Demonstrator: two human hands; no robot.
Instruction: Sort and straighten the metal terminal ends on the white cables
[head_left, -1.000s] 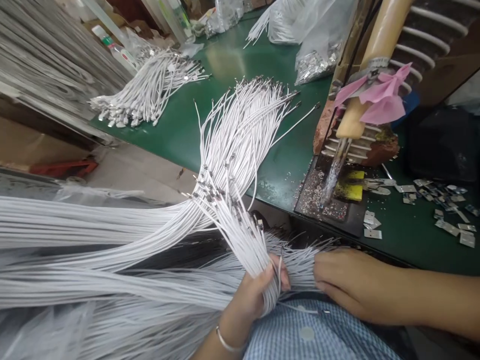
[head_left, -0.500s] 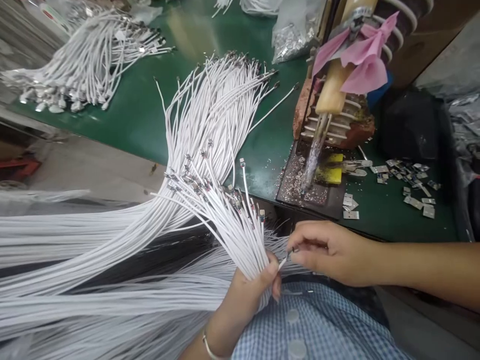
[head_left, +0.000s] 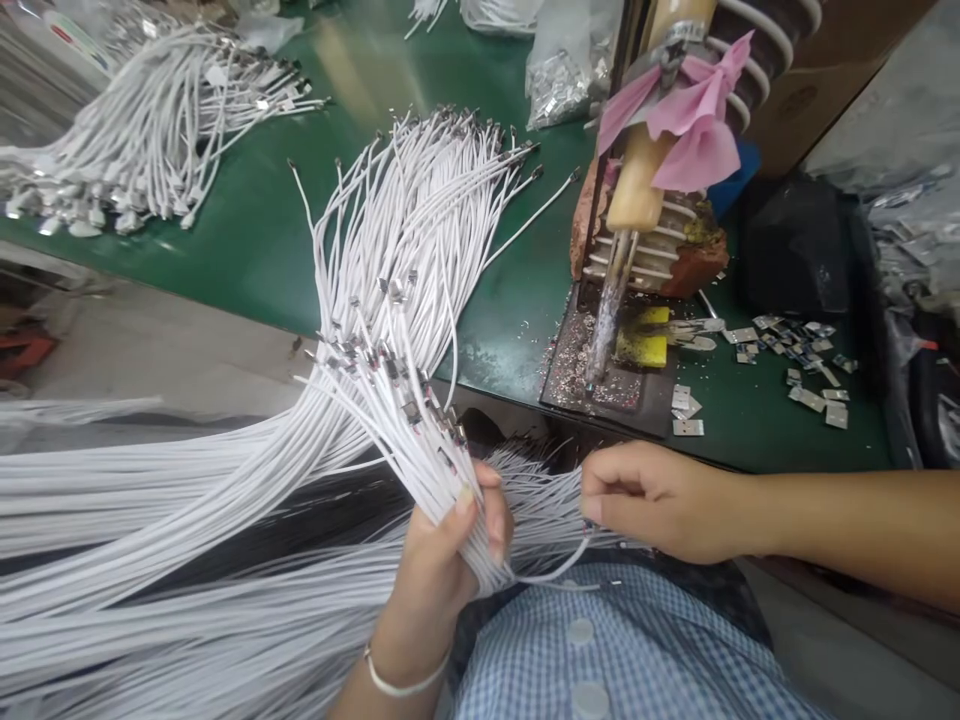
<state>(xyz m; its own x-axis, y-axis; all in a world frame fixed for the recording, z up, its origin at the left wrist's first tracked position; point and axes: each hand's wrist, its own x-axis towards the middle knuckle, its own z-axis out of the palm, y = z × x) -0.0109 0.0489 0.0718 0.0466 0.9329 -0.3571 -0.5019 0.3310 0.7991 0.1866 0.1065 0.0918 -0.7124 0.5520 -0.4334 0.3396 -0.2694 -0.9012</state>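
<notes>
Green worktop (head_left: 277, 230) crosses the upper part of my view; I read the clock from the left hand. At that centre, the left hand (head_left: 442, 545) is wrapped around a white cable bundle (head_left: 390, 420), whose metal-tipped ends fan out toward 11 o'clock. Between 2 and 3 o'clock, the right hand (head_left: 652, 500) has thumb and fingertips pinched on the tip of a single cable (head_left: 559, 573), which curves across from beside the bundle. I expect these cables to be light, springy and rather slippery in their smooth sheaths, with fragile joints at the tips, so I would hold one on the sheath just behind its metal end, and the bundle in a full, gentle fist. Farther out, a cable pile (head_left: 420, 230) lies near 12, a soldering iron (head_left: 634, 200) leans at 1, and loose metal pieces (head_left: 808, 399) are scattered toward 2.
</notes>
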